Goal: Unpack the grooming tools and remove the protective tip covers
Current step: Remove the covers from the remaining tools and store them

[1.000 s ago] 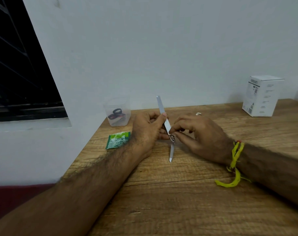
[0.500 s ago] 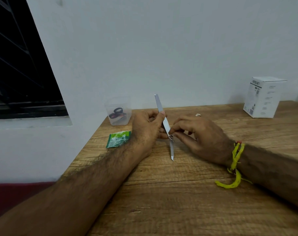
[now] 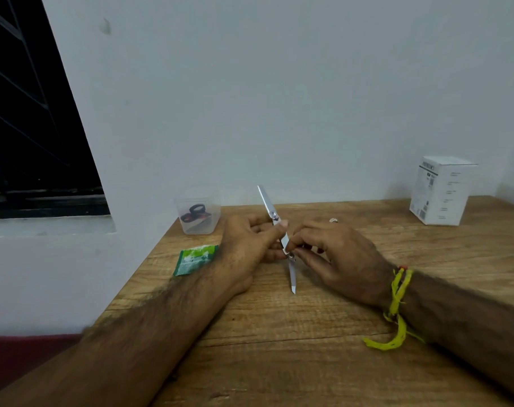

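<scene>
Holding: your left hand point(image 3: 247, 248) and right hand point(image 3: 335, 254) both pinch a slim metal grooming tool point(image 3: 282, 239) just above the worktop point(image 3: 279, 348).
Left hand: its fingers are closed on the tool's upper half, the thumb pressed against the flat of the metal.
Right hand: forefinger and thumb are clamped at the tool's middle, around a small joint or ring; you cannot tell which from here.
Tool position: it stands tilted, one end raised toward the wall, the lower pointed end just over the wood between your wrists.
Tip cover: too small to make out on either end, so check both by touch.
Step in hand: probably working a cover or fitting loose at the centre.
Doing it well: steady the tool with your left hand, pull along its length with your right, and keep the point aimed away from your palm.
Risk: a sudden release could drive the tip into the wood or a finger.
Nearby: a clear container point(image 3: 198, 211), a green sachet point(image 3: 194, 259) and a white box point(image 3: 441, 190) sit well apart.
</scene>
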A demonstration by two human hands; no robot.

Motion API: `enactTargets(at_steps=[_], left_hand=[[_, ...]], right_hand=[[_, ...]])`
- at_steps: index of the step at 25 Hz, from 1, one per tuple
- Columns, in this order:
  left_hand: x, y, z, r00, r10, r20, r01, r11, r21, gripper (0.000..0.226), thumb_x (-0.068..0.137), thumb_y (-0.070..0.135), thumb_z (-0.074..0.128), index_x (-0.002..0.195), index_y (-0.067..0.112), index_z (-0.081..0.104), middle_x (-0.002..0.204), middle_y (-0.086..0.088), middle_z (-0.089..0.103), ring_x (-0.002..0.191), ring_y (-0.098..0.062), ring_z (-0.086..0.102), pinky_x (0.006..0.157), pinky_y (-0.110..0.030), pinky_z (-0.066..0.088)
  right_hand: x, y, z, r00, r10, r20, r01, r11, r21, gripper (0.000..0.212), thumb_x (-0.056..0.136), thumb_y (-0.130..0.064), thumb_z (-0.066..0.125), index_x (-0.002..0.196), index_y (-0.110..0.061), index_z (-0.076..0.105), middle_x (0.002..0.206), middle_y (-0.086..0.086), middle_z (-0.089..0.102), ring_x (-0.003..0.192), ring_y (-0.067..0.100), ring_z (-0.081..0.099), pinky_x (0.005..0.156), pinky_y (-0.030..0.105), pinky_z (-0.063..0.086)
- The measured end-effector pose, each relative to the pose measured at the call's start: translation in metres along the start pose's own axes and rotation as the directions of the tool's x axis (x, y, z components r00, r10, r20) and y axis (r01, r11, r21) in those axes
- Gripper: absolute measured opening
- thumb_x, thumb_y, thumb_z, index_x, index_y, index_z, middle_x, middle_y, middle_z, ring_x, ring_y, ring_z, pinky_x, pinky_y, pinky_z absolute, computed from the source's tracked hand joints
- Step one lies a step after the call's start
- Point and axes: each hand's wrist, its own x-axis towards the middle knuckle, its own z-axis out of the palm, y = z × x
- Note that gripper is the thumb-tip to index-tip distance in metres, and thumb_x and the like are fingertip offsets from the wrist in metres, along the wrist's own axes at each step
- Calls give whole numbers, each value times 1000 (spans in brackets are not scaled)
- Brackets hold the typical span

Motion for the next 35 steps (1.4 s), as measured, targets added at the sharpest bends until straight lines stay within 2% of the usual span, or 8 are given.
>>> enactTargets(at_steps=[3, 7, 11, 16, 20, 24, 27, 35], left_hand=[[-1, 1, 0, 998, -31, 47, 31, 1000, 1, 19, 91, 12, 73, 99, -6, 71, 77, -13, 75, 67, -21, 74, 67, -37, 63], [-3, 4, 2, 998, -55, 38, 55, 998, 22, 23, 100, 17, 62, 106, -5, 61, 68, -11, 72, 62, -28, 73, 56, -36, 63], [-1, 3, 1, 998, -57, 4, 57, 998, 33, 23, 102, 21, 59, 113, 1, 55, 66, -12, 70, 60, -34, 72, 53, -38, 62], [-3, 2, 3, 1000, -17, -24, 18, 999, 48, 14, 100, 18, 63, 103, 5, 59, 55, -4, 68, 44, -21, 66, 43, -30, 58], [-4, 4, 4, 999, -35, -35, 37, 998, 41, 25, 99, 17, 65, 115, 0, 57, 64, -12, 67, 46, -25, 64, 45, -32, 59], [-5, 5, 5, 999, -28, -44, 30, 998, 49, 32, 98, 17, 65, 123, 0, 54, 65, -12, 67, 42, -19, 64, 43, -29, 57], [-4, 4, 3, 999, -24, -48, 26, 999, 48, 31, 99, 16, 64, 123, -1, 54, 65, -13, 67, 40, -16, 62, 42, -27, 56], [-4, 5, 4, 999, -19, -32, 21, 999, 46, 24, 100, 15, 63, 116, -1, 56, 72, -20, 70, 43, -20, 64, 44, -29, 57]], right_hand=[[0, 1, -2, 1000, 2, -22, -1, 999, 32, 9, 91, -12, 67, 96, -18, 72, 96, -9, 67, 85, 8, 61, 75, 36, 51], [-2, 3, -3, 994, 20, -108, -14, 999, 51, 9, 90, -9, 68, 94, -16, 73, 89, -9, 66, 78, 8, 59, 67, 38, 51], [-2, 1, -1, 999, -13, -52, 12, 1000, -13, 8, 90, -13, 67, 94, -18, 72, 90, -9, 66, 79, 8, 59, 67, 38, 52], [-2, -3, 2, 999, -41, 23, 43, 995, -86, 11, 93, -23, 60, 95, -20, 71, 92, -9, 65, 81, 13, 61, 70, 38, 48], [-2, -2, 2, 1000, -20, 20, 21, 996, -85, 10, 93, -22, 60, 93, -21, 70, 91, -9, 64, 80, 11, 58, 68, 36, 47], [-2, -2, 2, 999, -26, 18, 28, 995, -97, 17, 94, -28, 55, 94, -21, 71, 92, -9, 65, 81, 12, 59, 68, 36, 47], [-3, -2, 0, 999, -43, 9, 43, 995, -93, 17, 93, -28, 56, 93, -21, 71, 91, -10, 65, 82, 10, 58, 68, 35, 48], [-5, -5, -2, 995, -86, 45, 90, 989, -115, 17, 92, -28, 58, 93, -19, 72, 91, -7, 66, 84, 16, 62, 69, 38, 49]])
